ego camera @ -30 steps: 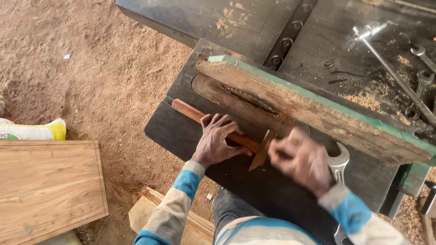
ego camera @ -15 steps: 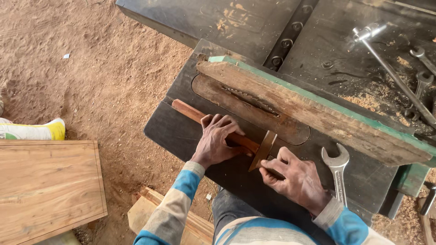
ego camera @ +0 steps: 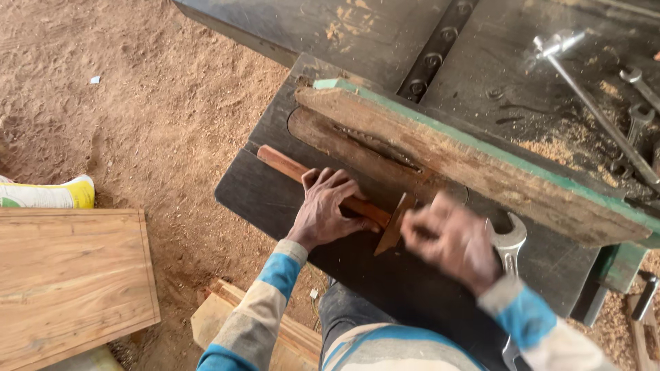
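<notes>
Wood strip, reddish, lies flat on the dark machine table, running diagonally from upper left toward the hands, just in front of a worn green-edged board set on edge. The strip is pinned down by the left hand, fingers spread and pressed flat over its middle. A small wedge-shaped wood piece stands against the strip's near end. The right hand is motion-blurred at that wedge; whether it is closed on anything cannot be told.

Risks, as judged:
- The wedge could skip sideways if struck or pushed off-centre, since it appears to be held only by contact with the strip.
- The left fingertips lie close to the wedge and could be pinched or hit.
- The strip could slide on the dusty table if pressure from the left hand is eased.
- A wrench touching the right wrist area could be knocked off the table edge.

Containers: none open to view. A yellow-and-white sack lies on the sawdust floor at left, contents not visible. A flat wooden panel lies below it. Loose wrenches lie at the far right.
</notes>
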